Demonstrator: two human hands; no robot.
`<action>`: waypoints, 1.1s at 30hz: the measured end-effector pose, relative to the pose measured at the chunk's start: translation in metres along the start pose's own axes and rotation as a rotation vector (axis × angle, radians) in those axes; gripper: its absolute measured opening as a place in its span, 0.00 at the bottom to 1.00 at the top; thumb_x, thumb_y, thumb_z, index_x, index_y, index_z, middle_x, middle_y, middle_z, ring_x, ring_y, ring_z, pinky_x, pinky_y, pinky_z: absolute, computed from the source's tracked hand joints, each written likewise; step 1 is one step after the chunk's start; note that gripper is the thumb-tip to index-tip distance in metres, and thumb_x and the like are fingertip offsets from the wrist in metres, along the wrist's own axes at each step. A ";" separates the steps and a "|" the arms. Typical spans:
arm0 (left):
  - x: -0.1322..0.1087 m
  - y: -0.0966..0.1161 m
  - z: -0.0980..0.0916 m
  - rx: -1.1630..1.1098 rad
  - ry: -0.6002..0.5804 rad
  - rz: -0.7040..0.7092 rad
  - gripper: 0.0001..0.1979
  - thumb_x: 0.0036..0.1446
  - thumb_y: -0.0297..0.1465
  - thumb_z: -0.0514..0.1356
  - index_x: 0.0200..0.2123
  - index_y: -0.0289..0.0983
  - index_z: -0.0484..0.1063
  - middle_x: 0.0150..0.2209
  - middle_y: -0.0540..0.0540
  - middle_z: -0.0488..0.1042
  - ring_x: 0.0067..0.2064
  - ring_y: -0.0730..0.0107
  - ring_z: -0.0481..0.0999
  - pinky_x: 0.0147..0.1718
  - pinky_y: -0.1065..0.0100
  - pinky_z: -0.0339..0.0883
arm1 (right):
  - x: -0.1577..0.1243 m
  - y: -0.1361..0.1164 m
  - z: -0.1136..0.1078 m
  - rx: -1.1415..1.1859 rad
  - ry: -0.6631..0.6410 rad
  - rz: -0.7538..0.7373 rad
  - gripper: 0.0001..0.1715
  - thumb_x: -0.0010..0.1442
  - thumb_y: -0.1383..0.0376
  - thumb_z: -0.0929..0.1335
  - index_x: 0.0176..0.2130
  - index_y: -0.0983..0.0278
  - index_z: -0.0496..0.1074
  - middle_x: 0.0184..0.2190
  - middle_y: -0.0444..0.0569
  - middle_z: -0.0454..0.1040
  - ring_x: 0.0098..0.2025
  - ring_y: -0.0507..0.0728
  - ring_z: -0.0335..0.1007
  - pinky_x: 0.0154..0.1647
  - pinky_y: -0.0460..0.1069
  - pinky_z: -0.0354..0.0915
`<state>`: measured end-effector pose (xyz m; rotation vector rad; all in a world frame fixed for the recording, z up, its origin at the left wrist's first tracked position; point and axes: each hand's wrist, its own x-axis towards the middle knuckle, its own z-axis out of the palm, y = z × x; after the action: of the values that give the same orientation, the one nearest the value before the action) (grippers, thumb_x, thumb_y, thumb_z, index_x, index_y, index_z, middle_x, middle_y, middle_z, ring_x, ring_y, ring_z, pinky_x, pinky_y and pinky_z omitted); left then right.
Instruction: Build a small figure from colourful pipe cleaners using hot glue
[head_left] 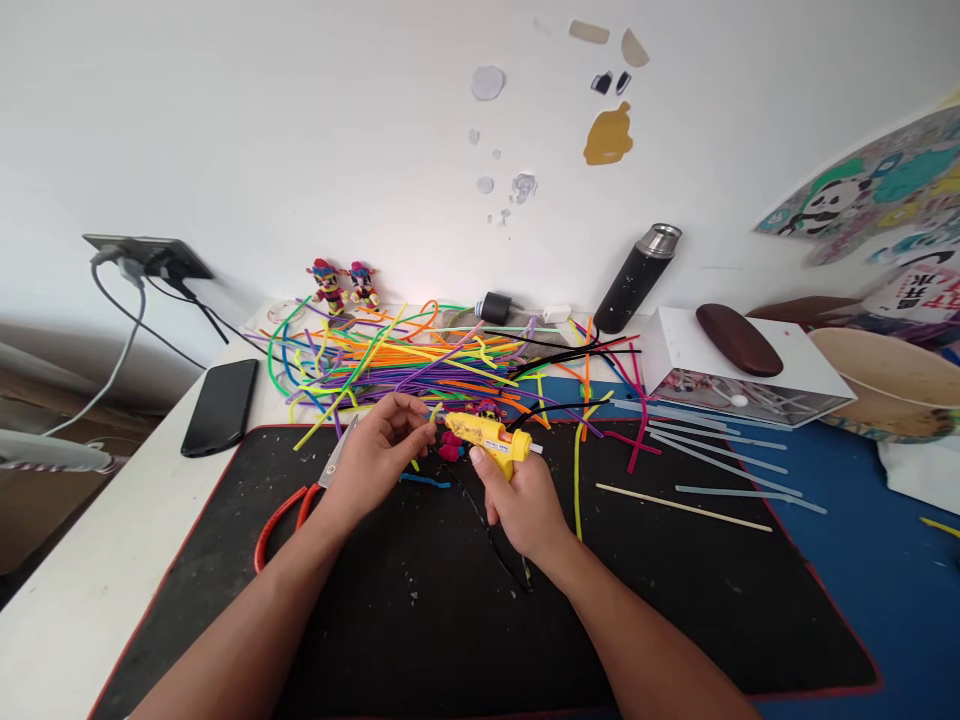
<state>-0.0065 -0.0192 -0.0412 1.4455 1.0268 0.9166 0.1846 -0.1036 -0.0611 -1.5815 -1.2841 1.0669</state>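
My right hand [523, 500] is wrapped round a yellow hot glue gun [480, 435], whose nozzle points left. Its tip is close to the fingertips of my left hand [386, 450]. Those fingers pinch a small yellowish piece [435, 412] that looks like pipe cleaner; most of it is hidden. Just below the nozzle lies a small red and blue fuzzy piece [451, 446]. A short blue pipe cleaner [425, 481] rests on the black mat [360, 630]. Partly behind my left forearm are scissors with red handles [279, 515].
A heap of colourful pipe cleaners [420, 360] spreads along the wall, with two small figures [328, 285] behind it. Clear glue sticks [727, 450] and a wooden stick [682, 507] lie right. A phone [220, 408], a black flask [637, 280] and a white box [750, 370] stand around.
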 end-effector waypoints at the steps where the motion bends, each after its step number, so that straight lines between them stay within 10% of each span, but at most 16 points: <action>1: 0.000 0.000 -0.001 -0.013 -0.003 -0.008 0.16 0.61 0.41 0.69 0.42 0.40 0.69 0.29 0.53 0.76 0.29 0.69 0.75 0.29 0.69 0.68 | 0.000 0.000 0.000 0.001 0.000 0.005 0.40 0.70 0.39 0.64 0.15 0.59 0.60 0.09 0.42 0.61 0.14 0.52 0.62 0.20 0.46 0.61; 33: 0.002 0.005 -0.005 -0.274 -0.063 -0.194 0.21 0.52 0.41 0.76 0.40 0.38 0.72 0.27 0.52 0.77 0.26 0.72 0.74 0.26 0.71 0.64 | 0.003 -0.002 -0.002 0.078 0.012 0.009 0.40 0.68 0.36 0.64 0.19 0.60 0.65 0.10 0.43 0.64 0.14 0.51 0.63 0.20 0.46 0.60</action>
<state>-0.0102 -0.0158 -0.0358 1.1193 0.9366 0.8299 0.1864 -0.1006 -0.0585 -1.5343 -1.2142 1.0983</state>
